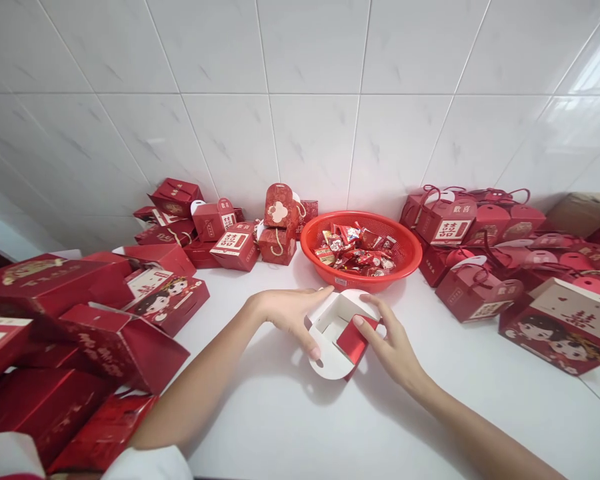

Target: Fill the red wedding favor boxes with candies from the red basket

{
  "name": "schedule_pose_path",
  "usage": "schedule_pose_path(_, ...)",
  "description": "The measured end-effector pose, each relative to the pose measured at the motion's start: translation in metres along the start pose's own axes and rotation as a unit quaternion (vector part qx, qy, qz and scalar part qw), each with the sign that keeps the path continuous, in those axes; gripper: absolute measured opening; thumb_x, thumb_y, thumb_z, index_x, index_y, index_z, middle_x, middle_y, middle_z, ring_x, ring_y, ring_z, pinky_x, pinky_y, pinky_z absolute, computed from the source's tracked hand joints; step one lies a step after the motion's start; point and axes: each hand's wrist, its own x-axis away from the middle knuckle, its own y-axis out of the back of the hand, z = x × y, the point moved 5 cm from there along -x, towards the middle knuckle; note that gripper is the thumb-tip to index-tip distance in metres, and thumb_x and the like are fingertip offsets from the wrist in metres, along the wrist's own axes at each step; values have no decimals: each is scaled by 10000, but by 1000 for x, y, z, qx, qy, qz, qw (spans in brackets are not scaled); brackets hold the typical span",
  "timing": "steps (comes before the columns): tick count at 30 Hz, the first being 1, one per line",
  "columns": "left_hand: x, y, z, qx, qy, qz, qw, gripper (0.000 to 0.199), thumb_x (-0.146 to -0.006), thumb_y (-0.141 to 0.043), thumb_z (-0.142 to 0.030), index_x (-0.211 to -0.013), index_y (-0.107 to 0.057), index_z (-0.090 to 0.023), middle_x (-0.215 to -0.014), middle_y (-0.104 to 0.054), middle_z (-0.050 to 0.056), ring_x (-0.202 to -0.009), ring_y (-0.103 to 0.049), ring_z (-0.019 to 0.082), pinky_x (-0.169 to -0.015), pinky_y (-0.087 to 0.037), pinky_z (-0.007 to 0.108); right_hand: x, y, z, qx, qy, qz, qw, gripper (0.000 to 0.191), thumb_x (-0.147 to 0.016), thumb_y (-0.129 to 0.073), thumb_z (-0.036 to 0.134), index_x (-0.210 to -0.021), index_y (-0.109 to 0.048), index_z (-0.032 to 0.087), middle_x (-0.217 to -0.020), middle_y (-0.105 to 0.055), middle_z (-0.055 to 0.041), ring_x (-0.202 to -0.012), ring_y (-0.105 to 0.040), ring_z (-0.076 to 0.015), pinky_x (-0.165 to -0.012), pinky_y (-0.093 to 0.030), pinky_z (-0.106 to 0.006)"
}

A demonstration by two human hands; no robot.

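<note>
Between my hands is a small red gift box [330, 363] with a white inside, its top open and its flaps spread. The thumb of my left hand [293, 320] lies on the near white flap, and its fingers reach along the box's left and far side. My right hand [390, 340] grips the right side, with the thumb on a folded red flap [353, 340]. Part of the box's outside is hidden by my hands. Just beyond it stands a red plastic basket [317, 263] holding several wrapped candies [355, 247].
Many red gift boxes [125, 340] are heaped on the left. More boxes [235, 247] stand along the tiled wall [310, 133]. Boxes with cord handles [475, 290] are packed together on the right. A white table [260, 420] lies under everything.
</note>
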Motion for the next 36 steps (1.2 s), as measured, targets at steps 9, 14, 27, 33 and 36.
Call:
schedule_pose_path(9,-12,-12,4,40,88,28,995,1159,-609,-839,-465,-1549,-192,-258,-1414,-547,122,-1103,-638,315,-849,-494,330,-6,8,6,261,119,-20,958,547,-917,-501,593,-1307,-563,214,-1398,-533,-163,-1286,-497,-373,-1007,-435,-562)
schedule_pose_path(14,-15,-16,7,76,77,27,994,1117,-627,-840,-430,-1532,-208,-255,-1331,-611,111,-1053,-666,303,-822,-502,322,-7,6,14,260,158,37,952,483,-970,-469,482,-1382,-497,232,-1207,-674,-116,-1116,-618,-314,-957,-469,-506)
schedule_pose_path(27,-23,-15,13,94,28,21,995,976,-707,-795,-456,-1511,-272,-274,-1272,-648,71,-1110,-641,296,-824,-508,314,-10,11,25,245,114,151,951,294,-952,-502,479,-1058,-574,214,-991,-662,-91,-863,-617,-249,-779,-498,-401)
schedule_pose_path(33,-21,-9,9,74,2,11,997,984,-687,-804,-433,-1519,-297,-298,-1395,-569,68,-1222,-566,320,-917,-481,321,-19,28,24,6,45,205,978,381,-920,-528,586,-962,-568,209,-936,-654,-39,-862,-601,-193,-790,-511,-328)
schedule_pose_path(36,-23,-7,10,84,-12,9,996,998,-678,-807,-437,-1522,-291,-306,-1452,-517,59,-1294,-504,325,-992,-449,351,-24,38,21,-54,15,226,973,469,-915,-499,637,-806,-597,191,-928,-683,-57,-894,-621,-213,-835,-515,-365)
